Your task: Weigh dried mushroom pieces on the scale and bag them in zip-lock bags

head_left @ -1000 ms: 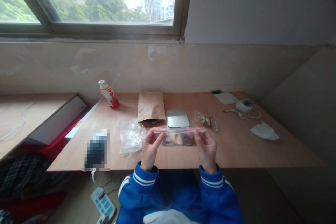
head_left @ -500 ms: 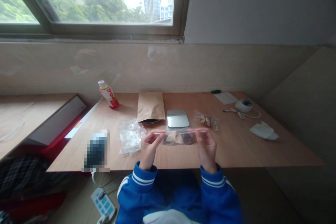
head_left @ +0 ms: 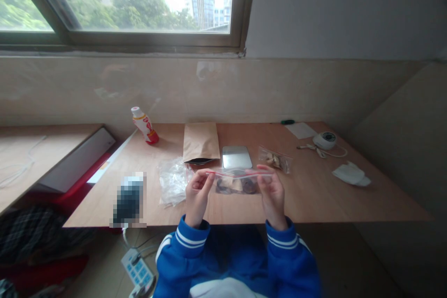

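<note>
Zip-top bag (head_left: pixel 237 185), holding dark and tan pieces, stayed pinched by its red seal between the left hand (head_left: pixel 198 197) and right hand (head_left: pixel 273 195), barely moved, above the front of the wooden table (head_left: pixel 314 200).

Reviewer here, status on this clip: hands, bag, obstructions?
Left hand, right hand pinching red-striped zip bag at its top edge. Flat metal scale just beyond it.
</note>
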The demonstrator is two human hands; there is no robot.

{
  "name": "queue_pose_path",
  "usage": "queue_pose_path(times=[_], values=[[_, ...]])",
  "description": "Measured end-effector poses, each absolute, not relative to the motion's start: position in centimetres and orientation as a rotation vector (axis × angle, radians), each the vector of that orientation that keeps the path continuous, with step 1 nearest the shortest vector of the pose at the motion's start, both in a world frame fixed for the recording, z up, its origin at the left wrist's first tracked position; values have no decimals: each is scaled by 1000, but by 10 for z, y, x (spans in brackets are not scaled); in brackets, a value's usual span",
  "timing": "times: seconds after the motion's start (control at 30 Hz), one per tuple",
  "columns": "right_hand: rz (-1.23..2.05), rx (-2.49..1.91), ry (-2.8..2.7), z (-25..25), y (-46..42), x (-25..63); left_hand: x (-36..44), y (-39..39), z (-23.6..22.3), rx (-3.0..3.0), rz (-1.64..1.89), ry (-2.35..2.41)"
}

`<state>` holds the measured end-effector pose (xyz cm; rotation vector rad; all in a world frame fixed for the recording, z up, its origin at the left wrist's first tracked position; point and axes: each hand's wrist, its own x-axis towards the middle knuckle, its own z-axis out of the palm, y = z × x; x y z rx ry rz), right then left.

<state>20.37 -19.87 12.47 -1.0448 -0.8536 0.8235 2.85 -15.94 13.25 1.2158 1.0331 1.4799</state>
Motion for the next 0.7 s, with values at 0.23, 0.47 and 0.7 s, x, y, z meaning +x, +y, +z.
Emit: queue_pose_path(times=[0.23,0.47,0.7], values=[[781,-1100,-952,123,-198,200,34,-162,135,1209,1539,1092],[746,-1151,-897,119,-198,202,30,-160,133,1239,1371,944],[755,-1178,-903,117,-198,203,31,-159,133,1252,1381,998]])
